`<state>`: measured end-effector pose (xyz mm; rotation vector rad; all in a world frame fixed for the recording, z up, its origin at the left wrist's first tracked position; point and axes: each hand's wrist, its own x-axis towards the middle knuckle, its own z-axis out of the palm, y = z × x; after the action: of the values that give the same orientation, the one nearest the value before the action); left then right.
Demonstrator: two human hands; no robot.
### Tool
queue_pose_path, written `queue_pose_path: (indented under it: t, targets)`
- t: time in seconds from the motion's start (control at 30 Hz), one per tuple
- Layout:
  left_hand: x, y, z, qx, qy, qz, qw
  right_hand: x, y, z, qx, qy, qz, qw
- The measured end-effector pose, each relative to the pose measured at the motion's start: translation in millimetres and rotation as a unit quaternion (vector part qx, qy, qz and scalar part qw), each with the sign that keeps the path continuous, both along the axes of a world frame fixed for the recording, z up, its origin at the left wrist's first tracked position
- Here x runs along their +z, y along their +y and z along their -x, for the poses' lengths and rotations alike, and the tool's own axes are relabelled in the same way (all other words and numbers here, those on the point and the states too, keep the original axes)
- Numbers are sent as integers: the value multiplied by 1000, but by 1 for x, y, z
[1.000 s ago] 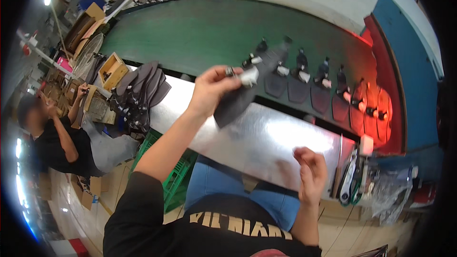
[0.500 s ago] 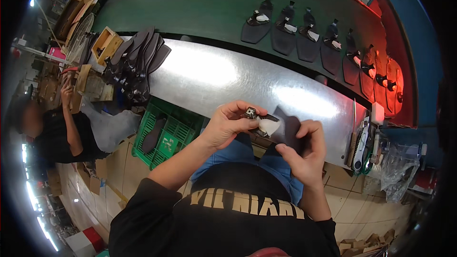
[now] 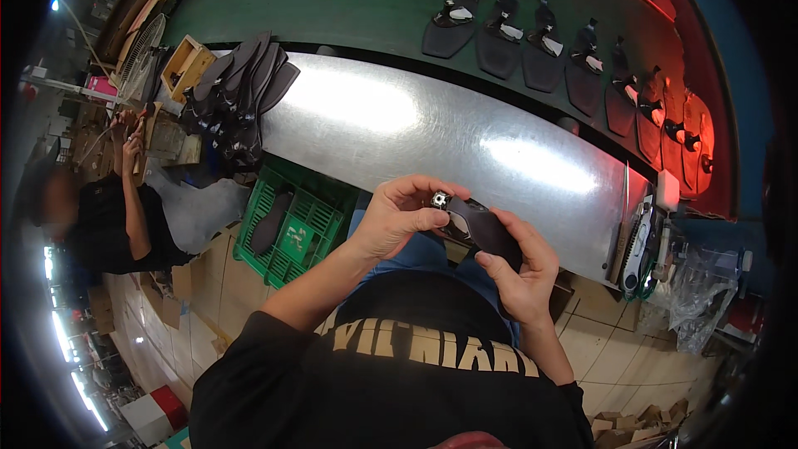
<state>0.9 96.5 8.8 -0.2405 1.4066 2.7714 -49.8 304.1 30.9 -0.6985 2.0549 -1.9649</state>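
In front of my body I hold a dark sandal (image 3: 492, 231) between both hands, just beyond the near edge of the metal table. My left hand (image 3: 397, 218) pinches one end, where a small shiny piece with a hole shows between thumb and fingers. My right hand (image 3: 528, 270) grips the broad, smooth sole end, fingers over the far side and thumb on the near side. The underside of the sandal and part of its strap are hidden by my fingers.
Several similar sandals (image 3: 544, 62) with white pieces line the green belt (image 3: 332, 8), running into a red-lit opening (image 3: 690, 141). Dark soles and straps (image 3: 241, 100) heap on the metal table (image 3: 357, 137). A green crate (image 3: 320, 216), a cutter (image 3: 638, 241) and another person (image 3: 116, 216) are nearby.
The sole has turned over in my hands, covering the white piece, and my right fingers have closed around it. Sandals on the belt have shifted slightly right. The other person's hands moved together.
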Motion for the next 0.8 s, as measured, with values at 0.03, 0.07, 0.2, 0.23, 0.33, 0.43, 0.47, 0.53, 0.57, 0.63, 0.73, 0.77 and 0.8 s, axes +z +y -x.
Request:
queue_pose_path:
  t: [0.03,0.07,0.2,0.23,0.33,0.43,0.47,0.53,0.57,0.63,0.73,0.77,0.8]
  targets:
    - [-1,0,-1,0,0,-1,1000,0,0,0,1,-6,3,1000]
    - [-2,0,-1,-1,-1,-1,1000,0,1,-1,2,-13,7,1000]
    - [1,2,-1,-6,-6,7,1000,-4,3,0,11,-17,11,1000]
    - [2,3,-1,-6,-7,8,1000,-5,3,0,14,-13,9,1000]
    - [4,3,-1,-8,-12,4,1000,-5,3,0,14,-11,13,1000]
    - [3,2,0,-10,-17,-5,1000,-6,4,-1,14,-9,20,1000]
    - [3,2,0,-10,-19,-9,1000,-6,4,-1,14,-8,22,1000]
    - [3,2,0,-10,-18,1,1000,-5,4,0,17,-4,19,1000]
    - [3,2,-1,-10,-18,6,1000,-4,4,0,19,-2,19,1000]
    - [2,3,-1,-7,-19,4,1000,-6,4,-1,19,-9,20,1000]
    - [2,3,-2,-9,-21,10,1000,-5,5,0,22,-5,17,1000]
    - [2,2,-2,-9,-22,13,1000,-5,5,0,24,-1,14,1000]
    - [2,2,-2,-10,-24,17,1000,-5,6,0,22,3,10,1000]
